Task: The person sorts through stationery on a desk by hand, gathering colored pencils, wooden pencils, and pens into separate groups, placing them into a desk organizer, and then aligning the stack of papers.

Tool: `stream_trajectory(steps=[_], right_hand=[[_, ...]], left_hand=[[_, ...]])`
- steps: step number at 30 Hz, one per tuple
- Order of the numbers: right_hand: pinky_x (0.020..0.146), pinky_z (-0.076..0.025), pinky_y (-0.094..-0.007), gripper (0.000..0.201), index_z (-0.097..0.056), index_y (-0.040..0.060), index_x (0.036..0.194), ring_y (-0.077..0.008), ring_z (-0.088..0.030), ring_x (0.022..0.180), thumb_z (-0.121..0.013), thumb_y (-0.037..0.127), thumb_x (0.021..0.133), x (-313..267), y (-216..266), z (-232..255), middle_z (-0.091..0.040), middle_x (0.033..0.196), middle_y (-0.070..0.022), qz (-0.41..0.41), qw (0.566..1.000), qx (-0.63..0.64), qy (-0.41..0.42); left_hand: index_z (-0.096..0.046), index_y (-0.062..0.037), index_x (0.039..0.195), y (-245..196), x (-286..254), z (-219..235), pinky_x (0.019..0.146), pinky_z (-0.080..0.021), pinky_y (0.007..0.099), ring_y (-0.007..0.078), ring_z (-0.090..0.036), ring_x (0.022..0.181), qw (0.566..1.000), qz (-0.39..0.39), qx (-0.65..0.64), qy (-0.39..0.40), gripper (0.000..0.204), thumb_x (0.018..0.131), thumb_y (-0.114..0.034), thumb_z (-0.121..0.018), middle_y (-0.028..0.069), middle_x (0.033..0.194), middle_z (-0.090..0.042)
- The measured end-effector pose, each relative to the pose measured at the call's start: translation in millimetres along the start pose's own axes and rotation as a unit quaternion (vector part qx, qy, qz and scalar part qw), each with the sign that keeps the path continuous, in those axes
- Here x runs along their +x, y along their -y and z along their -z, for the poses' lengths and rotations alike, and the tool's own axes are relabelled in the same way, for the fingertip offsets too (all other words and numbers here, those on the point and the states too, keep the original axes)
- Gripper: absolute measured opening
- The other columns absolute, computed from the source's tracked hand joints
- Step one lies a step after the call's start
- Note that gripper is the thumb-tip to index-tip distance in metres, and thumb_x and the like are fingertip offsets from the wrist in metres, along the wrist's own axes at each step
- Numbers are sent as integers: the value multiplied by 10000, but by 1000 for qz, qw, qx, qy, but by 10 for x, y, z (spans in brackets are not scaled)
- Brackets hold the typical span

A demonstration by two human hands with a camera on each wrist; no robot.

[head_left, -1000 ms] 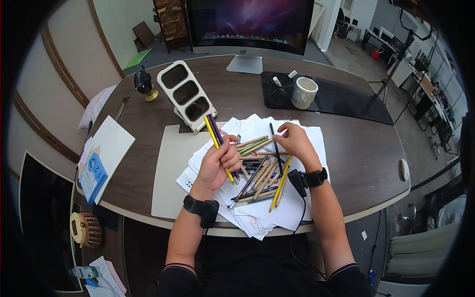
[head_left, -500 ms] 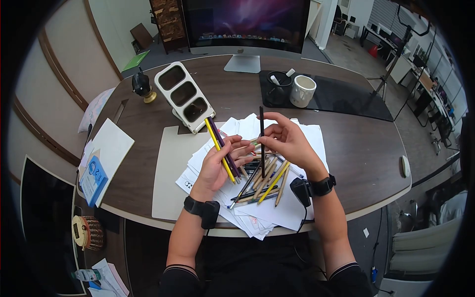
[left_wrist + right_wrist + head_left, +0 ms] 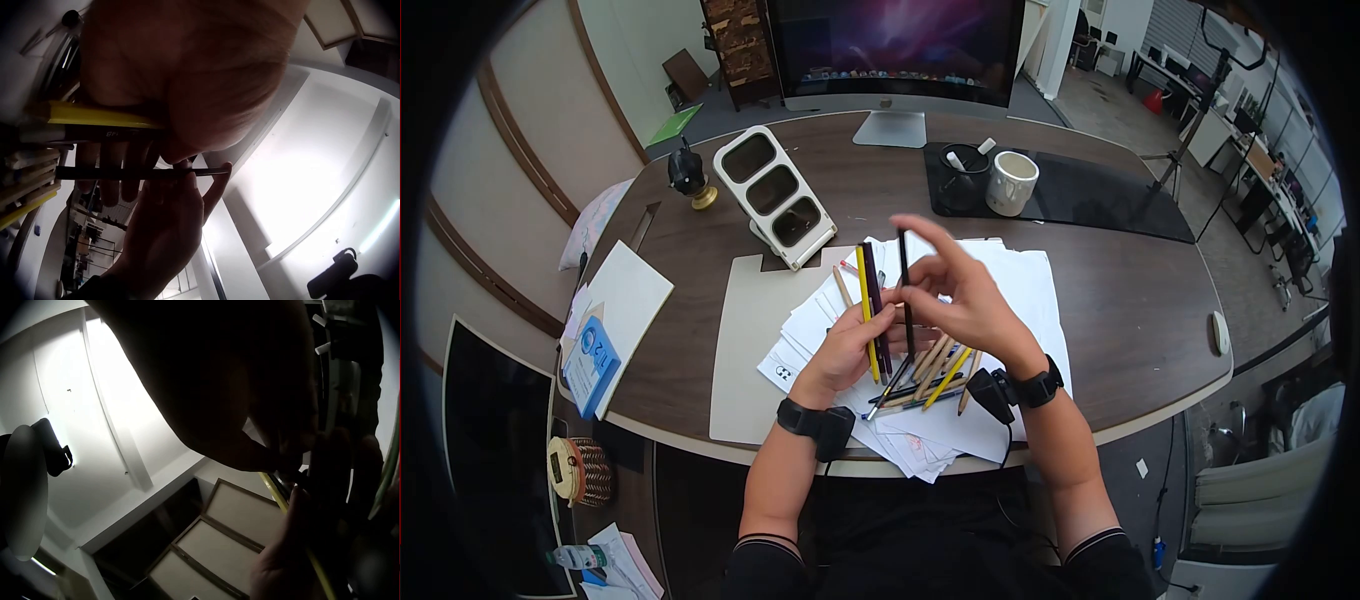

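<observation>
Left hand (image 3: 852, 345) is gripping a yellow pencil (image 3: 866, 312) and a dark pencil (image 3: 877, 310) upright, right hand (image 3: 960, 295) is pinching a black pencil (image 3: 905, 290) just beside them, above loose pencils (image 3: 935, 365) lying on white papers (image 3: 1010, 300) across the bench (image 3: 1120, 300).

A big dark brown wooden table (image 3: 1120, 300) holds a pile of white papers (image 3: 1010, 290), a white three-hole holder (image 3: 775, 195), a white mug (image 3: 1012, 183) and a black mat (image 3: 1090, 205).
</observation>
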State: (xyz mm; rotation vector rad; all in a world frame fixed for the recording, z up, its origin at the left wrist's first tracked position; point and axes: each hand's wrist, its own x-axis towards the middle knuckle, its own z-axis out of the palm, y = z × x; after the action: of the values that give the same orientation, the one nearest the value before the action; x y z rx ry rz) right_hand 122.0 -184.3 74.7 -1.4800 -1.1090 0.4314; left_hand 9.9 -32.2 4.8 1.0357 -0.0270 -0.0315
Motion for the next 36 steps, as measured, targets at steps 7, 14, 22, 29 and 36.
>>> stream_trajectory(steps=[7, 14, 22, 29, 36], right_hand=[[730, -521, -252, 318, -592, 18, 1121, -129, -658, 842, -630, -87, 823, 18, 94, 26, -687, 965, -101, 231, 959, -7, -165], [896, -519, -383, 268, -671, 34, 955, -274, -639, 1050, -673, -92, 719, -103, -93, -154, -671, 1149, -91, 151, 971, -152, 110], [869, -512, -352, 204, -682, 29, 1020, -241, -649, 983, -651, 11, 819, -89, -136, -29, -694, 1070, -97, 103, 982, -156, 26], [680, -511, -313, 149, -712, -14, 933, -203, -643, 704, -632, 68, 838, -55, -350, 109, -691, 781, -119, -107, 969, -224, 9], [700, -513, -382, 177, -728, 16, 911, -306, -653, 727, -607, 67, 792, 134, -588, -173, -676, 794, -168, -38, 939, -337, 55]], left_hand=[[-404, 26, 1339, -52, 49, 8, 976, -520, 469, 365, -588, 1168, 993, -28, -110, -42, 400, 1060, -251, -334, 246, 1240, -563], [-406, 13, 1348, -116, 23, 30, 1096, -410, 478, 368, -466, 1302, 967, -57, -246, -16, 384, 1058, -227, -331, 223, 1357, -501], [-486, -79, 1194, -50, 41, 241, 929, -498, 382, 198, -588, 1033, 947, -121, -262, -144, 209, 1048, -207, -409, 59, 1013, -584], [-480, -48, 1138, -156, 12, 319, 525, -265, 218, 58, -258, 556, 925, -208, -299, -106, 185, 1061, -191, -391, -35, 688, -273], [-511, -36, 1129, -172, -34, 426, 411, -185, 215, 44, -194, 479, 918, -189, -334, -105, 222, 1062, -213, -395, -49, 635, -243]])
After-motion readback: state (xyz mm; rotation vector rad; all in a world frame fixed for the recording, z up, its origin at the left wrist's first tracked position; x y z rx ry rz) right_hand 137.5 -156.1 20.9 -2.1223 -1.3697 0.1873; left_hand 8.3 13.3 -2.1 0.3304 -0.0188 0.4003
